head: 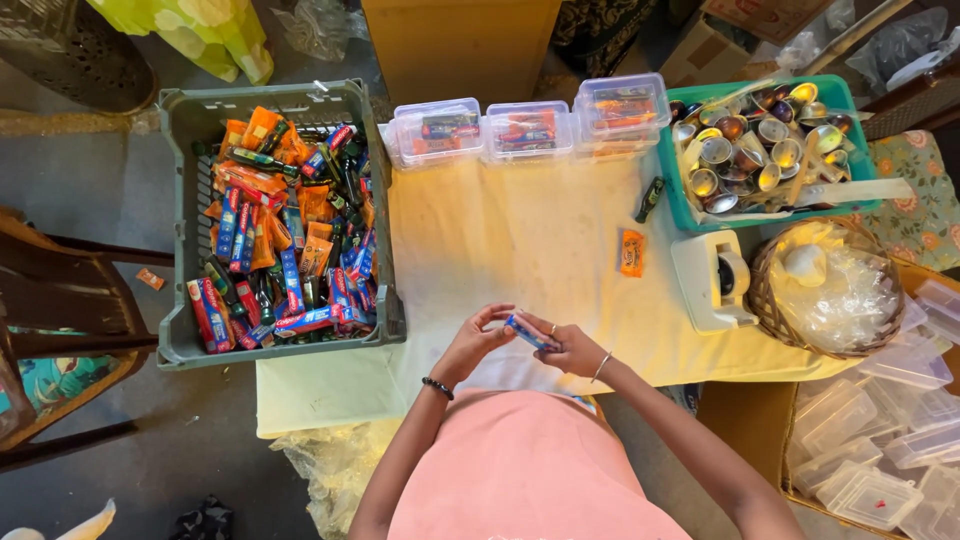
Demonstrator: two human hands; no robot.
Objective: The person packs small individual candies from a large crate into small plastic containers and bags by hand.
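Observation:
Both my hands meet over the near edge of a table covered in a pale yellow cloth [520,250]. My left hand [472,345] and my right hand [565,348] together hold a small blue and red boxed tube [528,331] between the fingertips. A dark bead bracelet is on my left wrist, a thin bangle on my right. A grey plastic crate [180,230] full of several similar boxed tubes, orange sachets and small dark bottles stands to the left of my hands.
Three clear lidded boxes [525,130] with packed items line the far edge. A green tub [680,205] of shiny round tins sits far right, with a white tape dispenser [712,280], a wicker basket [760,290] of plastic bags and an orange sachet [631,252] nearby. Empty clear boxes [880,440] lie lower right.

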